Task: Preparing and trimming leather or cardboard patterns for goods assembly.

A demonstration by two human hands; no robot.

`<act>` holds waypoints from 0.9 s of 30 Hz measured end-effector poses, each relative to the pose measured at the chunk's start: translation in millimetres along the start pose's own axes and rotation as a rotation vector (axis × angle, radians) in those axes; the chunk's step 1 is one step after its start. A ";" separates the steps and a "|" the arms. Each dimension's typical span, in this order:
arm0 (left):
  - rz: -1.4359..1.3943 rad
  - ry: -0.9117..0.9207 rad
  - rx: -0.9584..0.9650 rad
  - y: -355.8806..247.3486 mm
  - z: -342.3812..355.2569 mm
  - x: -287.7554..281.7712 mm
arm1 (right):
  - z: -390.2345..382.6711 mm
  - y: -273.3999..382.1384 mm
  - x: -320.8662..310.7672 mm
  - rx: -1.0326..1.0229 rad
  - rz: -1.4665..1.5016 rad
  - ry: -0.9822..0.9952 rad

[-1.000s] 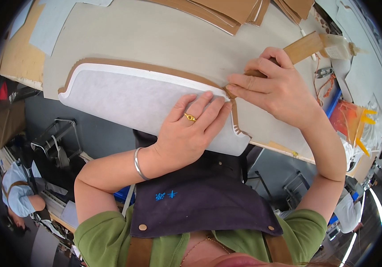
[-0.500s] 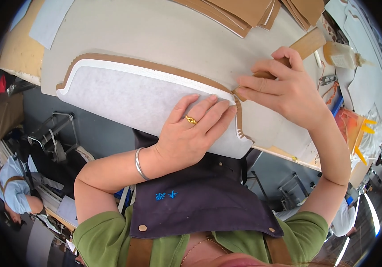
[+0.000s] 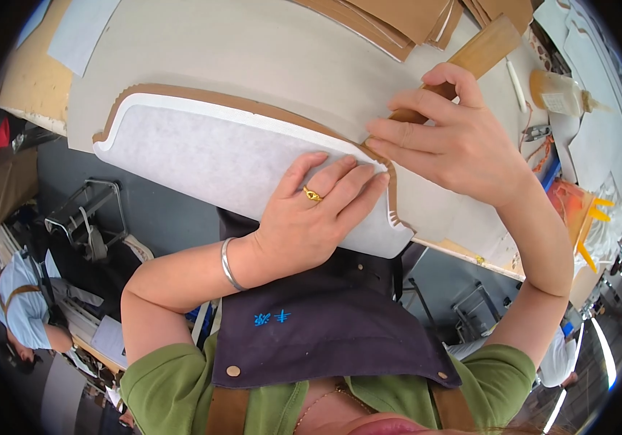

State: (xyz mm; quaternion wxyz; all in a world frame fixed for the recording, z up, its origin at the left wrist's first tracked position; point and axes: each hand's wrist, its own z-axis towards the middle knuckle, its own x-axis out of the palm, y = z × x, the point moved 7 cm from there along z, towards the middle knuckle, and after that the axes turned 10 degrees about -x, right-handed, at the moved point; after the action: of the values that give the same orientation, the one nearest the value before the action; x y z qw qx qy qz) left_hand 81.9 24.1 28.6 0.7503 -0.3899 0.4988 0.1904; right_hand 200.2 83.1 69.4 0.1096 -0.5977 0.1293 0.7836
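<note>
A long curved panel [image 3: 195, 148] lies on the worktop, its pale grey backing facing up. White tape borders it, and a brown strip [image 3: 224, 104] shows along its far edge, with small notches at the bent corners. My left hand [image 3: 318, 199] rests on the panel's right part, fingers stretched out and pressing near the right corner. In my right hand [image 3: 448, 138] is a flat wooden stick [image 3: 486, 47], gripped between thumb and fingers. Its lower tip meets the brown edge just beyond my left fingertips; my right fingers hide part of it.
Brown sheets [image 3: 390, 22] are stacked at the far side of the worktop [image 3: 202, 43]. To the right are a white pen-like tool [image 3: 516, 85], a glue bottle [image 3: 558, 93] and an orange-red container [image 3: 570, 199]. A person [image 3: 24, 304] sits at the lower left.
My right hand has moved slightly left along the panel's far edge, and the stick now points more steeply away from me. My left hand has barely moved.
</note>
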 end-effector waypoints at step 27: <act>-0.049 -0.049 0.009 0.7 0.5 1.4 | -34.7 -31.7 -0.7 0.526 -0.050 -0.229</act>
State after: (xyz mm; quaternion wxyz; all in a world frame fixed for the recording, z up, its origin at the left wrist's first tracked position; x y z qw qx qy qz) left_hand 82.3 24.8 27.1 0.7686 -0.3937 0.4713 0.1792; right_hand 242.2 101.3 59.1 0.2938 -0.4596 0.3001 0.7825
